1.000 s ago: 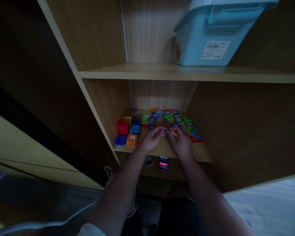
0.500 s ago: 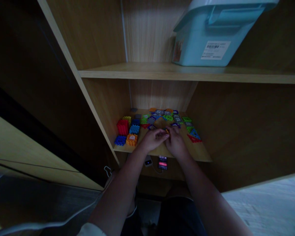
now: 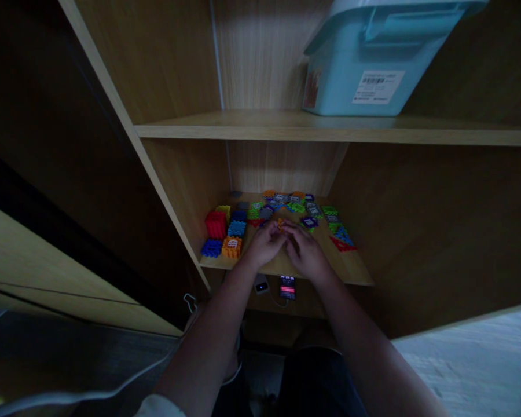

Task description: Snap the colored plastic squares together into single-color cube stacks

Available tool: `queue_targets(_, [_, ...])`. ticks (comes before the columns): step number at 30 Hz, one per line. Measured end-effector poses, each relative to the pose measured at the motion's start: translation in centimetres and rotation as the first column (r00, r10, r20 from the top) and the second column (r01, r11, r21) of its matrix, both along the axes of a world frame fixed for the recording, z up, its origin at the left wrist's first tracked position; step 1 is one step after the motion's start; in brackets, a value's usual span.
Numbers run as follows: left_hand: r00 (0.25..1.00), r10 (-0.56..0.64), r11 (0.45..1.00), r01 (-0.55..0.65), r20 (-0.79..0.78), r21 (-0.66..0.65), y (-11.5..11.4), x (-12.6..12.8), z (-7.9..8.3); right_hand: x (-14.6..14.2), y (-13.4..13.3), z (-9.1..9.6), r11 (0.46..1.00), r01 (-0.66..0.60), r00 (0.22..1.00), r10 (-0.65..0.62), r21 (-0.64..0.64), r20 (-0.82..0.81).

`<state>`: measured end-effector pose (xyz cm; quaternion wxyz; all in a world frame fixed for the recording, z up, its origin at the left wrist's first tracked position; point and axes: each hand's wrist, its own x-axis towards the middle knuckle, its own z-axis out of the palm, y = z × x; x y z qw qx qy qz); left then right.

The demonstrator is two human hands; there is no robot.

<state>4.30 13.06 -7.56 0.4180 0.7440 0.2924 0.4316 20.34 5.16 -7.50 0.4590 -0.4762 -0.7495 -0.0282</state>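
Above the lower shelf board (image 3: 260, 262), a small orange piece (image 3: 280, 223) shows between the fingertips of both hands. Its exact shape is mostly covered by the fingers. My left hand (image 3: 265, 243) is closed on it from the left side, and my right hand (image 3: 304, 246) pinches it from the right. Just behind the hands lie flat interlocking tiles, among them a purple-rimmed tile (image 3: 309, 222) and a green tile (image 3: 296, 207). Left of my left hand sit an orange cube (image 3: 232, 247) built from notched tiles and a light blue stack (image 3: 237, 228).
A red block (image 3: 216, 225) and a blue stack (image 3: 212, 248) stand by the left cabinet wall. Red triangles (image 3: 342, 244) lie at the right. A lit phone (image 3: 287, 288) and a small white device (image 3: 261, 285) are below the shelf edge. Overhead sits a teal bin (image 3: 351, 87).
Both hands have shifted slightly left and back with the orange piece, which is now more exposed. The purple-rimmed tile behind my right hand shows more fully.
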Motion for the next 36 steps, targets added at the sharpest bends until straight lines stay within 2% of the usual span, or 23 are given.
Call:
queue_targets(7, [1.0, 0.01, 1.0, -0.011, -0.023, -0.028, 0.1, 0.0, 0.0, 0.7, 0.5, -0.2, 0.989, 0.151, 0.987, -0.151, 0.004, -0.048])
queue_targets(12, [1.0, -0.026, 0.998, 0.025, -0.004, -0.058, 0.2, 0.1, -0.3, 0.8, 0.7, -0.2, 0.992, 0.115, 0.991, -0.119, -0.052, -0.07])
queue_targets(19, [0.994, -0.094, 0.989, 0.099, 0.048, -0.112, 0.9, 0.6, -1.2, 0.7, 0.4, 0.2, 0.991, 0.116, 0.988, -0.122, -0.06, -0.095])
queue_targets(29, [0.996, -0.079, 0.988, 0.085, 0.051, -0.127, 1.1, 0.6, -1.3, 0.9, 0.4, -0.1, 0.983, 0.15, 0.979, -0.162, -0.102, -0.125])
queue_targets(36, [0.997, -0.068, 0.991, 0.072, 0.043, -0.109, 1.0, 0.5, -1.0, 0.8, 0.3, 0.2, 0.985, 0.149, 0.984, -0.157, -0.088, -0.088])
